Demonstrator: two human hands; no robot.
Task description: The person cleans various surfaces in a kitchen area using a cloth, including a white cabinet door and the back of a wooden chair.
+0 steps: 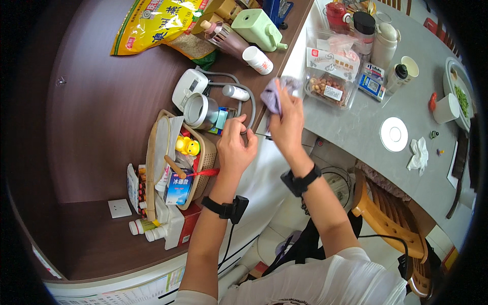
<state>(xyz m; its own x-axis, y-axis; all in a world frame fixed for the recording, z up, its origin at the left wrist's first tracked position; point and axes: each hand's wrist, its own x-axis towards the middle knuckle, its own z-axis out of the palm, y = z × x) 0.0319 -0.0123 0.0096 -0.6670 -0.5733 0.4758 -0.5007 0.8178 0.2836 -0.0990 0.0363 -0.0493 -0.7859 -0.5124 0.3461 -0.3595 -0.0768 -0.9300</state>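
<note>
My right hand grips a crumpled lilac cloth at the front edge of the brown wooden shelf. To its left, my left hand hovers at the same edge, thumb and forefinger curled close together. A grey rubber tube runs down to those fingertips; whether they pinch it is unclear. The tube leads from a white blood pressure monitor. Beside the monitor are a clear jar with a white rim, a small white bottle and a light-blue item.
A beige plastic basket holds a yellow toy and a blue medicine box. Farther along stand a green dispenser, a white bottle and a yellow grain bag. A grey table carries a nut box; a wooden chair stands near.
</note>
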